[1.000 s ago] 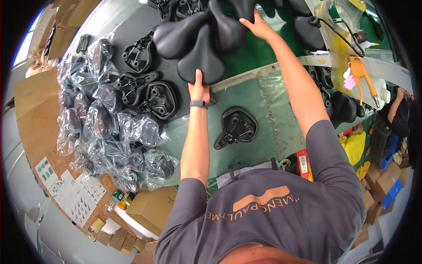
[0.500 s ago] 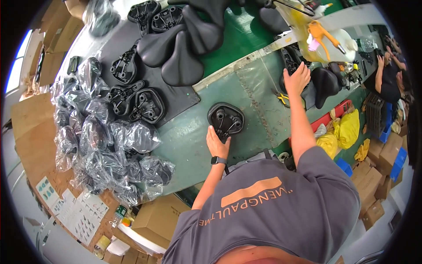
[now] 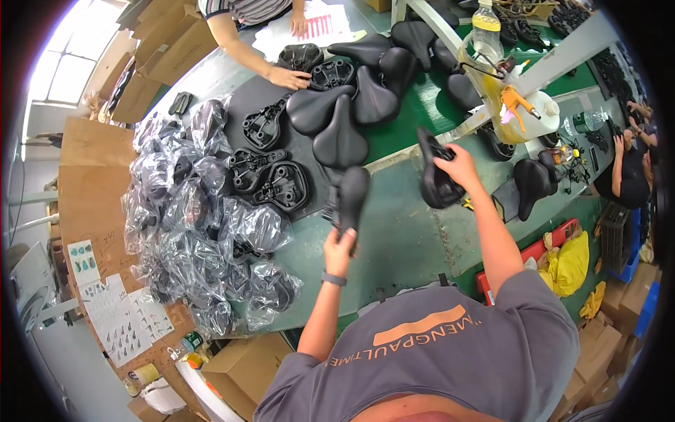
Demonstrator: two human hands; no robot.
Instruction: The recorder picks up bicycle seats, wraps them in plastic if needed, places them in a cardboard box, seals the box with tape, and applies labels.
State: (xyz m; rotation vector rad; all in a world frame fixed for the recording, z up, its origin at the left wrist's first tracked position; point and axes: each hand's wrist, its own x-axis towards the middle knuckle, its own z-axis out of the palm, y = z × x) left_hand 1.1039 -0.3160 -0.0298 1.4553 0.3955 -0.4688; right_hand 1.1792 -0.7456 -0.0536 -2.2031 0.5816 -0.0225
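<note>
My left hand (image 3: 340, 247) is closed round the narrow nose of a black bicycle saddle (image 3: 354, 195), which is raised on its side above the green bench. To the right, my right hand (image 3: 458, 167) grips a second black saddle (image 3: 430, 177), tilted with its underside partly turned toward me. The two saddles are apart. Left of my left hand, several upturned saddles (image 3: 283, 186) show their frames and rails on a dark mat (image 3: 316, 163). Beyond them lies a group of smooth black saddles (image 3: 340, 144), top side up.
Many plastic-wrapped saddles (image 3: 190, 218) are heaped at the left. A co-worker's hand (image 3: 287, 77) touches saddles across the bench. At the right are a jug (image 3: 540, 118) with an orange-handled tool, another saddle (image 3: 532, 184), and yellow bags (image 3: 568, 264) below the bench edge.
My left hand has lifted the saddle off the bench and turned it. My right hand has picked up another saddle and brought it leftward. A co-worker's arms have come into view.
</note>
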